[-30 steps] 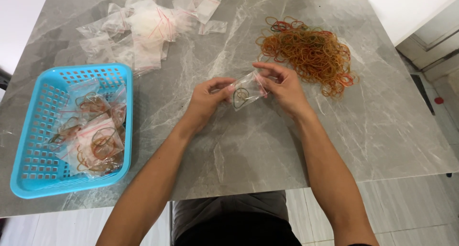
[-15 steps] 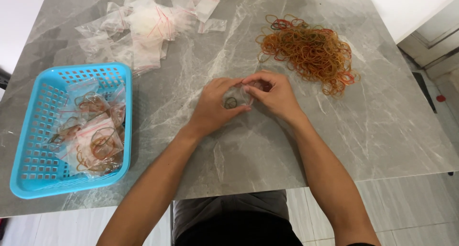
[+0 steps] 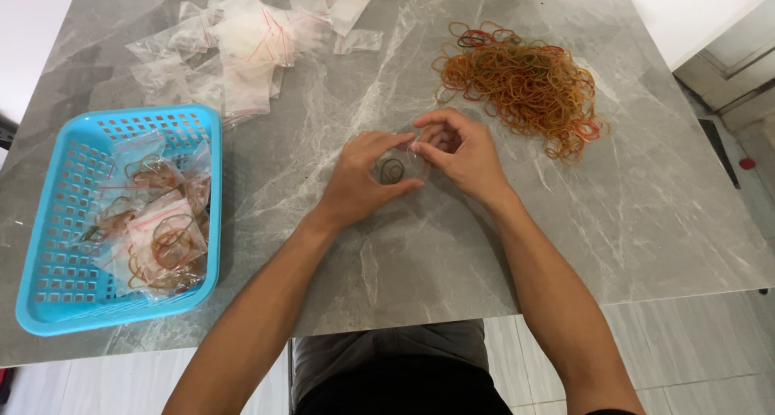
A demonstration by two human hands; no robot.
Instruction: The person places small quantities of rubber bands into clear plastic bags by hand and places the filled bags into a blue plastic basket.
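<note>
Nearest us, our two bare forearms reach up from the bottom edge over a grey marbled surface, with dark trousers showing below the near rim.

Our left hand and right hand meet near the middle of the surface, fingertips close together. Between them sits a small clear bag with a few rubber bands curled inside. Left grip: thumb under and fingers over the bag's left side, closed on it. Right grip: fingers pinched at the bag's upper right edge, closed on it as well. The bag's outline is hard to trace against the stone, so we may be misjudging where its mouth lies; whether it rests on the surface or is lifted just off it, we cannot tell.

To the left, well apart from the hands, a blue plastic basket with a slotted wall holds several filled bags of rubber bands, heaped toward its right half.

Farther off, right of centre, a loose pile of rubber bands, mostly orange and brown with some red, lies just beyond the right hand, not touching it.

At the far left, a scatter of empty clear bags with red seal strips spreads near the back edge.
</note>
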